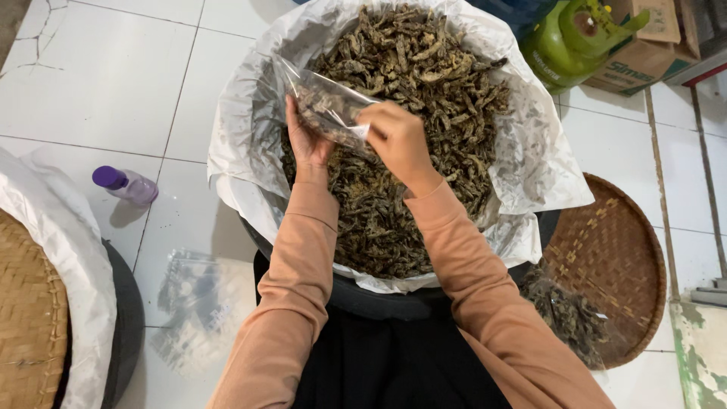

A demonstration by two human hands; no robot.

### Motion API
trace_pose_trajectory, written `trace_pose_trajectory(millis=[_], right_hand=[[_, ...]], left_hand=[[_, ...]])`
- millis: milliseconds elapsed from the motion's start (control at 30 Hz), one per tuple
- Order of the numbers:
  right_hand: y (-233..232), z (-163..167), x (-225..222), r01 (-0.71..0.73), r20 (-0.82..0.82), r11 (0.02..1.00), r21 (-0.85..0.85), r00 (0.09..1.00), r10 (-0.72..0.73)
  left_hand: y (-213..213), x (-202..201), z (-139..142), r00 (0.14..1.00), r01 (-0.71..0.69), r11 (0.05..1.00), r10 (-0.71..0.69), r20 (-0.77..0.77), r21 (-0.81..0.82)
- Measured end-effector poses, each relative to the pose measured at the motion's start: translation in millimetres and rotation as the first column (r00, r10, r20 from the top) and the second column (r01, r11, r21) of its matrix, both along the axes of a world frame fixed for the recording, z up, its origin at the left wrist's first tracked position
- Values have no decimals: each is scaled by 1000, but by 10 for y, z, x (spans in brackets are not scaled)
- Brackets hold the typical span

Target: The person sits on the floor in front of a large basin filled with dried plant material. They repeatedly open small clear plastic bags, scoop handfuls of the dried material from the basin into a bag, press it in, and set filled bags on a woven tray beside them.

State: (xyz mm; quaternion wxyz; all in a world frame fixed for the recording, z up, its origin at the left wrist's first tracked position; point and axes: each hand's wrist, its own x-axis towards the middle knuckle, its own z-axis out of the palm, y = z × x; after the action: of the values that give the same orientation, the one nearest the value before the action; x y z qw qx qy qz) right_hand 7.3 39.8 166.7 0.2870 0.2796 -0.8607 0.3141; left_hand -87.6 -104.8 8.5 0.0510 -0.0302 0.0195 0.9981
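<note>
A big tub lined with white paper [250, 129] holds a heap of dark dried strips [424, 83]. Over the heap, my left hand [304, 140] grips a small clear plastic bag [322, 100] from below; the bag has some strips inside. My right hand [399, 140] pinches the bag's open edge on the right side. Both arms wear peach sleeves.
A purple-capped clear bottle [125, 185] lies on the white tile floor at left. A stack of clear bags [193, 299] lies below it. A woven tray [613, 257] with filled bags [564, 310] sits at right. Green gas cylinder [575, 38] and cardboard box [647, 42] behind.
</note>
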Motion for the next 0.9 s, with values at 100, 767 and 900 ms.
trace_pose_trajectory(millis=[100, 767, 900], right_hand=[[16, 46, 63, -51, -233, 977, 208, 967, 100], [306, -404, -341, -287, 355, 913, -289, 854, 380], [451, -690, -332, 117, 340, 828, -549, 936, 94]], left_hand=[[4, 1, 12, 996, 84, 996, -83, -37, 29], [130, 31, -71, 989, 88, 995, -93, 112, 49], [28, -52, -159, 975, -22, 993, -6, 221, 120]])
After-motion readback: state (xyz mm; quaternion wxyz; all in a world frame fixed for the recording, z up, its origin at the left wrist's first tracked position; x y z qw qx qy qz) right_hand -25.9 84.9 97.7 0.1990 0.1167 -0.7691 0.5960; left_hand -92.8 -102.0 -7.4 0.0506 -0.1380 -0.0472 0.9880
